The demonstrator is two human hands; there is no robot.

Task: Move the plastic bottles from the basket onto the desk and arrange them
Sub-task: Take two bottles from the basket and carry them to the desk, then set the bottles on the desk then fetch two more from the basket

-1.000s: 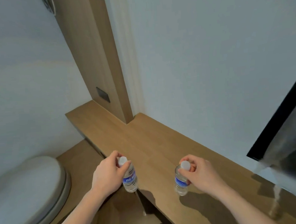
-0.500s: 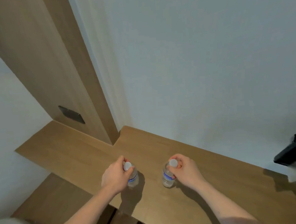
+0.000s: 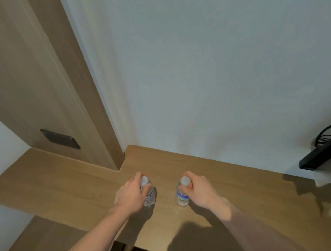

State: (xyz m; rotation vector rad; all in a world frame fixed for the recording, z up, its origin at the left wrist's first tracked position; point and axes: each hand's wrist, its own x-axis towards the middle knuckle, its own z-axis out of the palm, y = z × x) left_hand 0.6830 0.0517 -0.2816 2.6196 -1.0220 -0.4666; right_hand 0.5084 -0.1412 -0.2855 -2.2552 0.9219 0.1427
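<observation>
A wooden desk (image 3: 233, 181) is set against a pale wall (image 3: 206, 73), beside a wooden panel (image 3: 40, 85). Two upright plastic bottles stand on it, apart. The left bottle (image 3: 149, 195) is gripped at the neck by the curled fingers of the left hand (image 3: 129, 195); the right bottle (image 3: 182, 195) is pinched below its cap by the right hand (image 3: 201, 190). Bare desk is seen toward the wall.

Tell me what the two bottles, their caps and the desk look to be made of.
Left bottle and right bottle: clear, thin glossy plastic by the look; the desk shows through them, and each carries a blue-and-white label. Caps: opaque white, probably plastic. Desk: matte light brown with faint grain and seams, so wood or wood-look laminate; I cannot tell which.
</observation>
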